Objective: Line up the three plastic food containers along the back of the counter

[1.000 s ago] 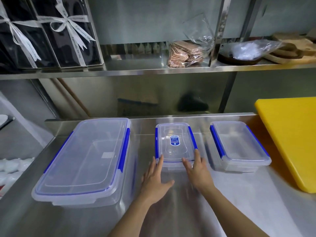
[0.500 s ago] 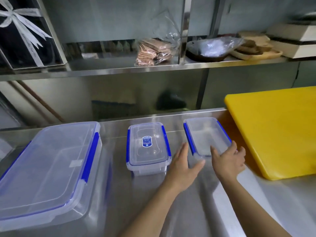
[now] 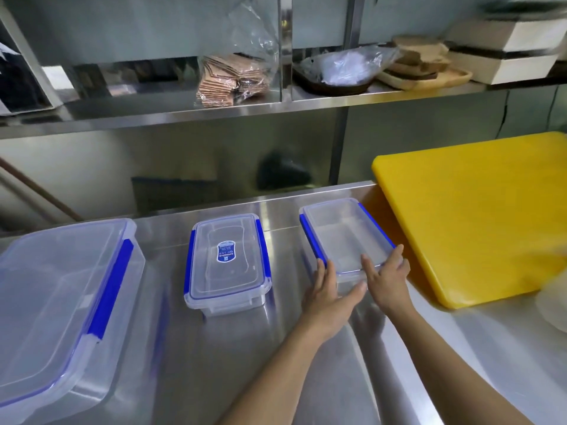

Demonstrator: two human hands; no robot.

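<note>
Three clear plastic containers with blue clips stand on the steel counter [image 3: 214, 363]. The large container [image 3: 58, 299] is at the left, and the middle container [image 3: 227, 259] carries a blue label on its lid. The right container [image 3: 343, 234] sits near the back edge, beside the yellow board. My left hand [image 3: 329, 297] presses against its near left corner, thumb under the front edge. My right hand [image 3: 388, 276] rests on its near right corner, fingers on the lid.
A thick yellow cutting board [image 3: 478, 216] lies right of the containers, almost touching the right one. A steel shelf [image 3: 245, 108] above holds a bag of brown wafers [image 3: 230, 78], a wrapped dish and wooden boards. A pale blurred object [image 3: 552, 299] is at the far right.
Both hands left the middle container and moved right onto the front of the right container. The view has swung to the right.
</note>
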